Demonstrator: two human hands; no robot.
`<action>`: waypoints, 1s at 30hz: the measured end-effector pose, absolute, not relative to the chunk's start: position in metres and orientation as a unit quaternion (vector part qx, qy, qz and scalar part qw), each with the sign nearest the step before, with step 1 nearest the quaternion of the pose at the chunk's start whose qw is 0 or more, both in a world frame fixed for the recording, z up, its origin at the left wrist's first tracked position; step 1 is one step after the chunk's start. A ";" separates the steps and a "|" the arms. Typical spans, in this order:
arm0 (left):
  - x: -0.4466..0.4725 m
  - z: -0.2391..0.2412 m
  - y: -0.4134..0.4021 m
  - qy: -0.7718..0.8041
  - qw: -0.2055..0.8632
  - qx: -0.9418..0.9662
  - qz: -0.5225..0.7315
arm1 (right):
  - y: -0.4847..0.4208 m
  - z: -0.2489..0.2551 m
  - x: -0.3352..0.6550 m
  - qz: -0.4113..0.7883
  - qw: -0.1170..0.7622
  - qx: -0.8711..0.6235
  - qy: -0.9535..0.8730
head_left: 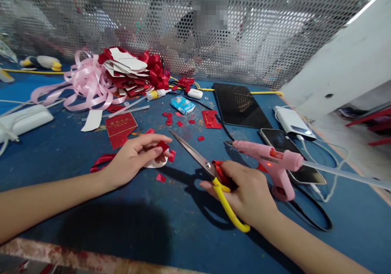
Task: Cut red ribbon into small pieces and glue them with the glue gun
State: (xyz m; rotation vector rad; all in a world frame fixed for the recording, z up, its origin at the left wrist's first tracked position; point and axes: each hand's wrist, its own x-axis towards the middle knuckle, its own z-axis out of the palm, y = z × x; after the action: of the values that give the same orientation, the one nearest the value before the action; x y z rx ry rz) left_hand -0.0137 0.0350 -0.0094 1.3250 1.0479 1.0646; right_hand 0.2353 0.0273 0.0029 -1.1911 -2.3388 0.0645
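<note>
My left hand [134,156] pinches a small square of red ribbon [163,145] between thumb and fingers. Beneath those fingers lies a white rounded piece [158,162], partly hidden, with a red scrap [171,156] beside it. In my right hand [249,190] is a pair of scissors [195,153] with yellow handles. Its blades are together and point toward the upper left, apart from the left hand. Some red material [221,172] shows between the right fingers and the scissors; its shape is mostly hidden. Close to the right hand, a pink glue gun [269,155] rests on the blue table.
Pink ribbon [87,82] and red bows with white cards [131,72] are heaped at the back left. Red booklets [120,128], a glue bottle [157,94], a blue packet [183,104] and red scraps lie mid-table. A black tablet [241,104], phone [281,143] and power bank [293,123] sit right.
</note>
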 end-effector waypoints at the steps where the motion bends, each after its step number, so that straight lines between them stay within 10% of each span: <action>1: -0.014 -0.009 0.035 0.439 0.533 0.558 0.460 | 0.027 0.004 0.236 0.032 0.258 -0.425 -0.867; 18: -0.013 -0.008 0.030 0.489 0.459 0.523 0.525 | 0.017 0.002 0.235 0.133 0.277 -0.405 -0.861; 30: -0.008 -0.008 0.022 0.484 0.483 0.512 0.520 | 0.021 0.003 0.237 -0.010 0.217 -0.429 -0.877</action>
State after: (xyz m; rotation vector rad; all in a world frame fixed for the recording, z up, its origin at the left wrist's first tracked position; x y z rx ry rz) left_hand -0.0083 0.0221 -0.0083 1.2482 1.1783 1.2678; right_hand 0.2365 0.0207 0.0026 -1.1890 -2.4292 -0.0271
